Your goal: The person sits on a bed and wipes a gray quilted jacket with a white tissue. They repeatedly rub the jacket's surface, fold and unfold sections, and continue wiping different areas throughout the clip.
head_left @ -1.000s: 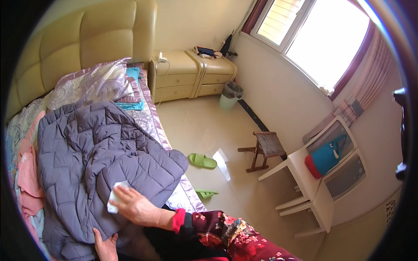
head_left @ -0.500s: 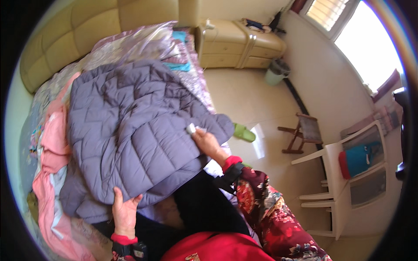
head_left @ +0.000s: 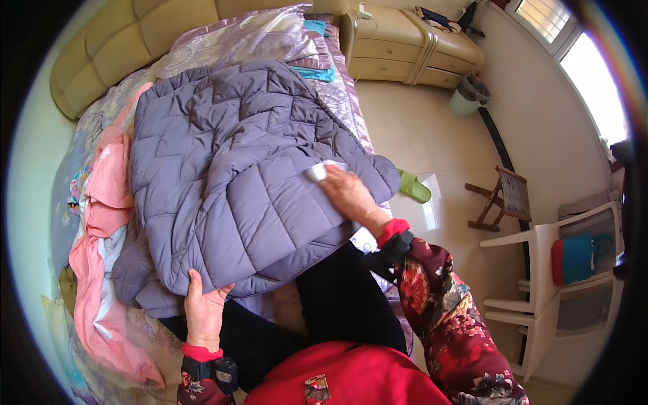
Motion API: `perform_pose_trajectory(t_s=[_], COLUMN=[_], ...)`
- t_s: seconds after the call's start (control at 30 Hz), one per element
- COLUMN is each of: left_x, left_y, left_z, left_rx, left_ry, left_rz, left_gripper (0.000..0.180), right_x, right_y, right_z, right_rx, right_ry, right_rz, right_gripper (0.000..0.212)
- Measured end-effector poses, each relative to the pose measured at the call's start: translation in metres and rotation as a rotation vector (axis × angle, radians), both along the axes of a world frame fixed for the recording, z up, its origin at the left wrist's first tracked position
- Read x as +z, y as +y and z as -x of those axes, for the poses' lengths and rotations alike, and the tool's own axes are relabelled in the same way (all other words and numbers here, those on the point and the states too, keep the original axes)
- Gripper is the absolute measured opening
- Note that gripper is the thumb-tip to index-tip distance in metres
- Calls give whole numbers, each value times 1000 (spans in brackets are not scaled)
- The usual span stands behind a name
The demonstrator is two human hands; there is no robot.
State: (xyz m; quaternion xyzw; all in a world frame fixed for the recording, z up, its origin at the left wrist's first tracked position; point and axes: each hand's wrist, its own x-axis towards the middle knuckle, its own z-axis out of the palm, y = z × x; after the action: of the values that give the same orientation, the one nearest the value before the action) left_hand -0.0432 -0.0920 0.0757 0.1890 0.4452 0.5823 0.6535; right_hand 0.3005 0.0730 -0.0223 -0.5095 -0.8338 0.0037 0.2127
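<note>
A grey-purple quilted, padded piece (head_left: 256, 196), coat or quilt I cannot tell, lies spread over the bed and the edge of my lap. My right hand (head_left: 345, 192) is on its right part, pressing a small white piece (head_left: 316, 173), like a folded tissue or cloth, against the fabric; motion blurs both. At the near left edge, my left hand (head_left: 204, 310) grips the padded piece. Its thumb lies on top, and the other fingers are partly hidden under the edge.
Pink clothing (head_left: 108, 179) lies along the left of the bed, with a shiny pillow (head_left: 250, 37) at the headboard. On the floor to the right are a green slipper (head_left: 414, 187), a wooden folding stool (head_left: 503, 196), a white chair (head_left: 540, 270) and a bin (head_left: 467, 98).
The whole view has shifted, so everything sits farther right and higher. My right hand has slid a little across the padded fabric with the white piece. My left hand keeps its place at the edge.
</note>
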Motion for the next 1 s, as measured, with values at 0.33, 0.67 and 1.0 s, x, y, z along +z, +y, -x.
perform_pose_trajectory(t_s=[0.33, 0.67, 1.0], left_x=[7, -1, -1], left_y=[-4, -2, -8], left_z=[10, 5, 16], left_rx=[15, -10, 22], left_ry=[124, 131, 115], left_rz=[-8, 3, -8], left_gripper=[52, 54, 55], right_x=[83, 32, 59], right_y=[-43, 41, -47], right_z=[73, 23, -26], right_rx=[318, 288, -342], right_ry=[437, -369, 678], right_rz=[-113, -239, 274], right_gripper=[22, 21, 11])
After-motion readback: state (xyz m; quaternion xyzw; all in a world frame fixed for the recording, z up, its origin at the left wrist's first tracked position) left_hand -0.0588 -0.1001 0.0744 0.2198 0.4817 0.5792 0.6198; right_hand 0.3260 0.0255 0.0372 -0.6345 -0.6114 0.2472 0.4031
